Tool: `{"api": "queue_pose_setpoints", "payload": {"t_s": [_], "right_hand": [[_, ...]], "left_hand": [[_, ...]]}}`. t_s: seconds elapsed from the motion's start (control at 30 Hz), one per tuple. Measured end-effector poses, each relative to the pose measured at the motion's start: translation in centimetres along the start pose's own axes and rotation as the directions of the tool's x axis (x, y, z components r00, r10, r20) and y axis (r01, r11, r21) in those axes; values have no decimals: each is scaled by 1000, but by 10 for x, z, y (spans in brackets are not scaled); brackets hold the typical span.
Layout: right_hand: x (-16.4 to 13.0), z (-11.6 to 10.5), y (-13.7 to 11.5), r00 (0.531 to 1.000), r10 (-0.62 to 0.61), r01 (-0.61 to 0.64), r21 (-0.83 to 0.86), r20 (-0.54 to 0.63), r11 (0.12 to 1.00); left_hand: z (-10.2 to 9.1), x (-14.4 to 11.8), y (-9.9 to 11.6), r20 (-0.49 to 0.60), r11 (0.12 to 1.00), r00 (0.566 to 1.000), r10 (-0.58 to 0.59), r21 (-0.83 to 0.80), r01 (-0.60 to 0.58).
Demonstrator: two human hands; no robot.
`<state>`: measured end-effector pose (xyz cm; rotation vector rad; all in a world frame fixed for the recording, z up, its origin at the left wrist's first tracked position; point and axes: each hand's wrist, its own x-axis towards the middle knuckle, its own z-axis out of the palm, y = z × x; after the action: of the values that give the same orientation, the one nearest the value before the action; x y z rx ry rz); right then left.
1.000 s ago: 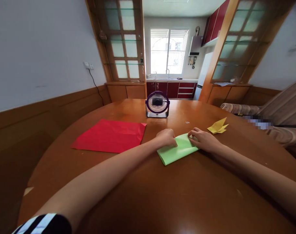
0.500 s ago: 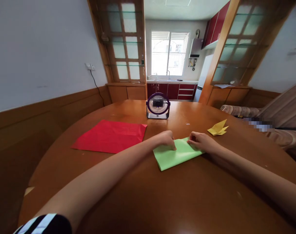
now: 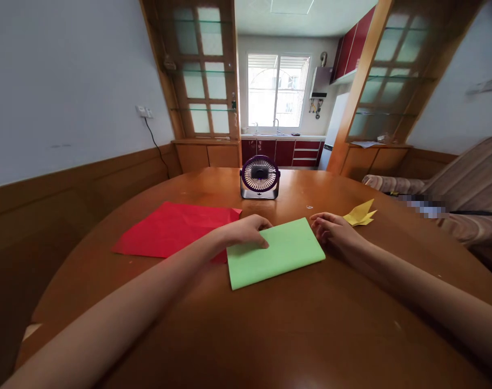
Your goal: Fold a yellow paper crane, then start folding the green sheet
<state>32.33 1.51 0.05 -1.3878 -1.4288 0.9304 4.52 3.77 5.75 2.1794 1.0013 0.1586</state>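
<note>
Filling almost the whole lower half of the view is a round wooden table (image 3: 270,335), brown and shiny. On it, at about 10 o'clock from the table's middle, lies a red paper sheet (image 3: 168,229), flat and large. The green paper (image 3: 276,251) is the next in size; it lies flat near the middle of the table, toward 12 o'clock, a folded rectangle slightly turned, and its left edge lies over the near corner of the red sheet.

The left hand (image 3: 246,229) comes in from 8 o'clock and rests palm down on the upper left corner of the green paper; its fingers are slack and a little curled, pressing the paper and grasping nothing. The right hand (image 3: 332,232) comes in from 4 o'clock and lies on the table just beside the right edge of the green paper, at 3 o'clock from it; its fingers are loosely bent and hold nothing, and I cannot tell whether the fingertips touch the paper edge.

At 12 o'clock from the green paper, well apart, a small purple desk fan (image 3: 260,177) stands upright and faces the person. At 2 o'clock from the right hand, near it, lies a small yellow folded paper (image 3: 359,214) with pointed tips.
</note>
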Motion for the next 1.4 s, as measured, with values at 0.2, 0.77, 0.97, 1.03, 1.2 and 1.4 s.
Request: {"api": "queue_pose_setpoints", "payload": {"t_s": [0.2,0.77,0.97,1.03,1.2,1.4], "right_hand": [[-27,23,-21,979,56,-112,287,195,951],[-28,29,-4,991,97,-128,494,90,860],[-28,29,-3,986,123,-161,489,108,857],[-28,29,-2,988,124,-153,506,90,849],[-28,30,0,992,113,-127,559,60,820],[-33,32,-9,993,108,-111,623,42,774]], "left_hand": [[2,-10,3,-5,999,1000,17,36,-17],[18,-2,3,-89,999,995,36,13,-36],[13,-3,1,-127,999,991,47,26,-44],[13,-3,2,-136,998,990,46,38,-42],[11,-3,1,-147,997,988,55,68,-45],[9,-3,-1,-147,996,986,78,55,-70]]}}
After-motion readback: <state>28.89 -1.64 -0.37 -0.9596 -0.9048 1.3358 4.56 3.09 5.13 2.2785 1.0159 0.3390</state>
